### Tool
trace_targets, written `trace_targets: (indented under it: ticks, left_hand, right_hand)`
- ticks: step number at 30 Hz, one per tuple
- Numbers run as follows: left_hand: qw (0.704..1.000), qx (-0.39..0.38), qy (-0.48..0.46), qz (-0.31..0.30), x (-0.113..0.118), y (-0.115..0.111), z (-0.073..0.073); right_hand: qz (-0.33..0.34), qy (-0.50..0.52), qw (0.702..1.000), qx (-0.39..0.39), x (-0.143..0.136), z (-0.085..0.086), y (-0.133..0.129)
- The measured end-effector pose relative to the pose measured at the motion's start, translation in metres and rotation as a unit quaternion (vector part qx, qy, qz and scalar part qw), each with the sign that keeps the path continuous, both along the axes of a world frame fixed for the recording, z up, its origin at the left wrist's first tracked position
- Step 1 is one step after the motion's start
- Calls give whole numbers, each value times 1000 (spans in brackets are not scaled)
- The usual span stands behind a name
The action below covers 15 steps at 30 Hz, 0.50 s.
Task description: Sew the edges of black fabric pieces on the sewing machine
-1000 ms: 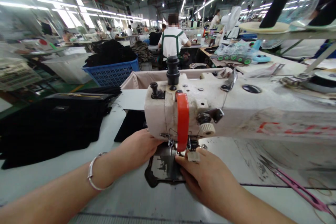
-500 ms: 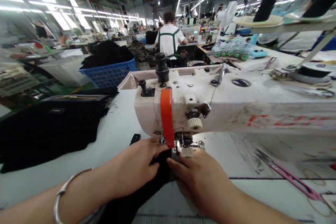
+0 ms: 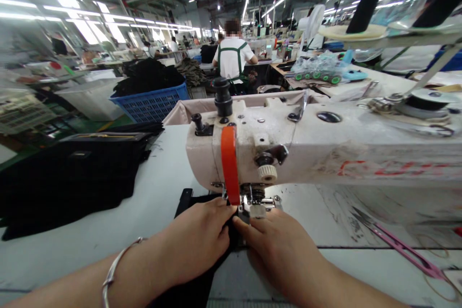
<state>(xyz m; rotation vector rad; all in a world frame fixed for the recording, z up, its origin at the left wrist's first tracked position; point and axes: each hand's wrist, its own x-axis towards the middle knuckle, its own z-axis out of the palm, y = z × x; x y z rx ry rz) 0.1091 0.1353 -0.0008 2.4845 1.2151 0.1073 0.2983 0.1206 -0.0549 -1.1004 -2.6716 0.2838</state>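
Note:
Black fabric (image 3: 191, 289) runs under the needle area of a white sewing machine (image 3: 306, 154) with an orange guard (image 3: 230, 166). My left hand (image 3: 197, 238), a silver bangle at its wrist, is closed on the fabric left of the presser foot, thumb bent in. Close to the metal foot (image 3: 257, 209), my right hand (image 3: 279, 245) grips the fabric from the right, index finger stretched along it; its other fingertips are partly hidden. Past my left fingers, a narrow black end (image 3: 186, 195) of the work sticks out on the table.
Pink-handled thread snips (image 3: 404, 248) lie at right on the table. A stack of black garments (image 3: 72, 173) covers the left side. Beyond are a blue basket (image 3: 151, 103) of dark cloth and a seated person (image 3: 233, 57). Thread cones (image 3: 371, 0) stand at upper right.
My left hand has shifted right and slightly forward, along with its bangle. More black fabric shows behind my left fingers. My right hand stays nearly in place.

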Motion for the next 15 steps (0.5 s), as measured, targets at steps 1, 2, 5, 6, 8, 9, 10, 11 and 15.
trace_targets:
  ticks: [1,2,5,6,8,9,10,11,15]
  left_hand:
    - [1000,-12,-19,8,-6,-1,1]
    - [999,-15,-38,24,-14,-4,1]
    - [987,58,-52,138,-48,-19,-5]
    - [978,86,-34,187,-60,-26,-10]
    - [961,88,-1,262,-79,-37,-19]
    - [956,66,5,287,-84,-40,-23]
    - [952,32,-3,304,-87,-42,-26]
    - [948,-10,-34,316,-87,-43,-28]
    - [844,-219,-340,352,-77,-39,-26]
  right_hand:
    - [-2,-1,1000,-3,0,1,1]
    - [-4,-4,1000,-5,1,2,1]
    - [-4,-6,1000,-5,3,4,2]
    - [1,-2,1000,-1,3,4,2]
    - [13,11,1000,7,4,5,1]
    - [20,19,1000,12,5,5,1]
    - [26,26,999,14,5,5,0]
    - [30,32,999,16,6,5,-1]
    - [38,75,995,46,6,4,-2]
